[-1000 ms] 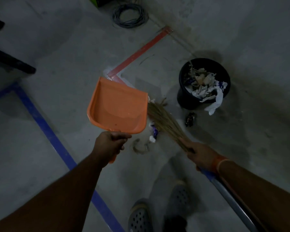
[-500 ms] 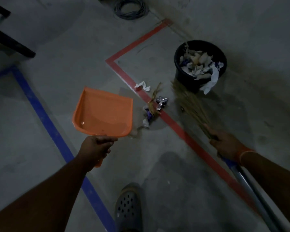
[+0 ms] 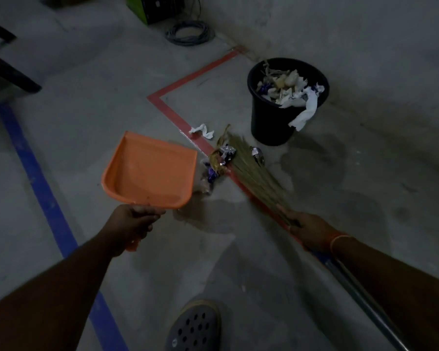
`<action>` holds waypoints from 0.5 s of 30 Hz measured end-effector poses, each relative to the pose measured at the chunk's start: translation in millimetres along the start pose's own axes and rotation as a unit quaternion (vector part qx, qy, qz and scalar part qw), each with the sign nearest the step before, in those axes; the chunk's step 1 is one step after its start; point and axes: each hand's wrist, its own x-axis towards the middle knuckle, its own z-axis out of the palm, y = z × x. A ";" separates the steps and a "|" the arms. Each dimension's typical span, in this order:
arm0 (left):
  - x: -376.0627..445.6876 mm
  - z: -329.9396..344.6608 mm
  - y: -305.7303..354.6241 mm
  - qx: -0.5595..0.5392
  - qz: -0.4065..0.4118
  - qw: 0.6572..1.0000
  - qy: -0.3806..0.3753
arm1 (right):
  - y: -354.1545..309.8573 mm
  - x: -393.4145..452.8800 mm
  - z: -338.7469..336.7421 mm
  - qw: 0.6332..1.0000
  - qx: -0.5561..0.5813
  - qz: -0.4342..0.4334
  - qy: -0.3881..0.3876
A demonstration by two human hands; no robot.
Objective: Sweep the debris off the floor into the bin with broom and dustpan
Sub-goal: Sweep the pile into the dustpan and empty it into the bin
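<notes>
My left hand (image 3: 134, 221) grips the handle of an orange dustpan (image 3: 150, 171), which hangs empty just above the concrete floor. My right hand (image 3: 309, 229) holds a straw broom (image 3: 254, 171) where the bristles meet the metal handle. The bristle tips lie against a small heap of debris (image 3: 221, 158): foil wrappers and dry leaves on the red tape line, just right of the pan's open edge. A crumpled white paper (image 3: 202, 130) lies a little farther back. One shiny wrapper (image 3: 257, 154) sits on the far side of the bristles. The black bin (image 3: 271, 122), heaped with paper, stands behind.
Red tape (image 3: 175, 115) and blue tape (image 3: 38, 178) mark lines on the floor. A coil of cable (image 3: 189, 34) and a green box (image 3: 150, 8) lie at the back. Dark furniture legs (image 3: 8, 74) stand at the left. My shoe (image 3: 195, 325) is at the bottom.
The broom has swung left from beside the bin onto the debris heap. The dustpan stays close to the heap's left side. The view shifted a little.
</notes>
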 end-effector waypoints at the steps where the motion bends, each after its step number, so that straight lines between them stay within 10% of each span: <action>1: 6.9 0.0 2.3 0.005 0.008 1.000 0.000 | 7.4 6.1 4.4 1.000 0.003 -0.007 -0.003; 15: -12.4 -17.0 -24.2 -0.010 -0.003 0.999 -0.039 | 40.8 -54.3 -22.5 0.997 0.036 -0.018 0.071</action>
